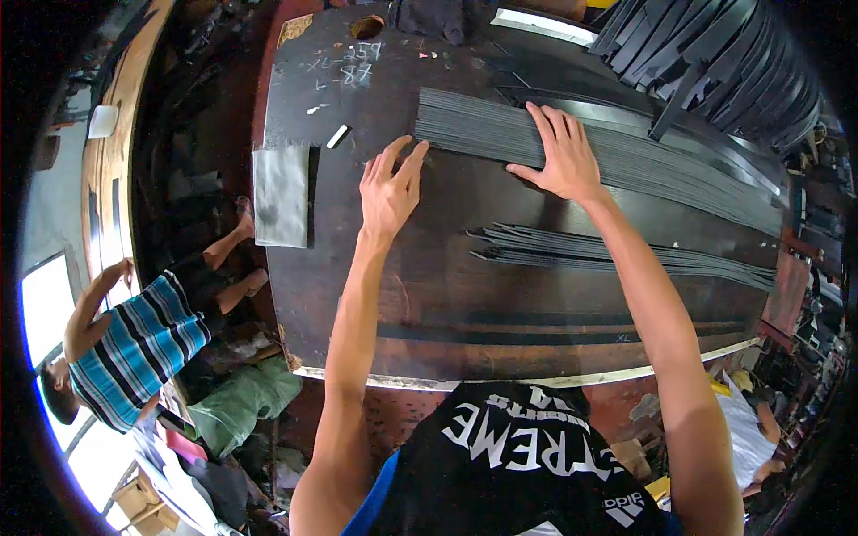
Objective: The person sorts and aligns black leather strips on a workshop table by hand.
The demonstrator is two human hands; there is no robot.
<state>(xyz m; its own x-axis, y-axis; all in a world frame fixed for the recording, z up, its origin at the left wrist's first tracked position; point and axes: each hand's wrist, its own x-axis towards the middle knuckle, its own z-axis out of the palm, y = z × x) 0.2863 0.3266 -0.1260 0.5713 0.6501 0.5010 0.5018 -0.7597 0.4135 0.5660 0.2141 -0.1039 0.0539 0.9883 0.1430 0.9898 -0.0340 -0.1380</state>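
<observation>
A wide band of thin dark grey strips (483, 122) lies side by side across the dark table. My right hand (565, 161) rests on it, fingers spread over the strips and thumb near their lower edge. Just off the band's left end is my left hand (391, 188), its fingers apart and bent, fingertips near the lower left corner, holding nothing. Below my right hand lies a second, narrower bundle of dark strips (554, 249) with pointed, uneven left ends. A short white chalk piece (338, 136) is on the table left of the band.
A grey cloth piece (281, 196) lies at the table's left edge. Many dark strips (715, 71) hang or stack at the upper right. Chalk writing (347, 65) marks the table (429, 357). One person in a striped shirt (147, 335) is at left; another person (751, 433) is lower right.
</observation>
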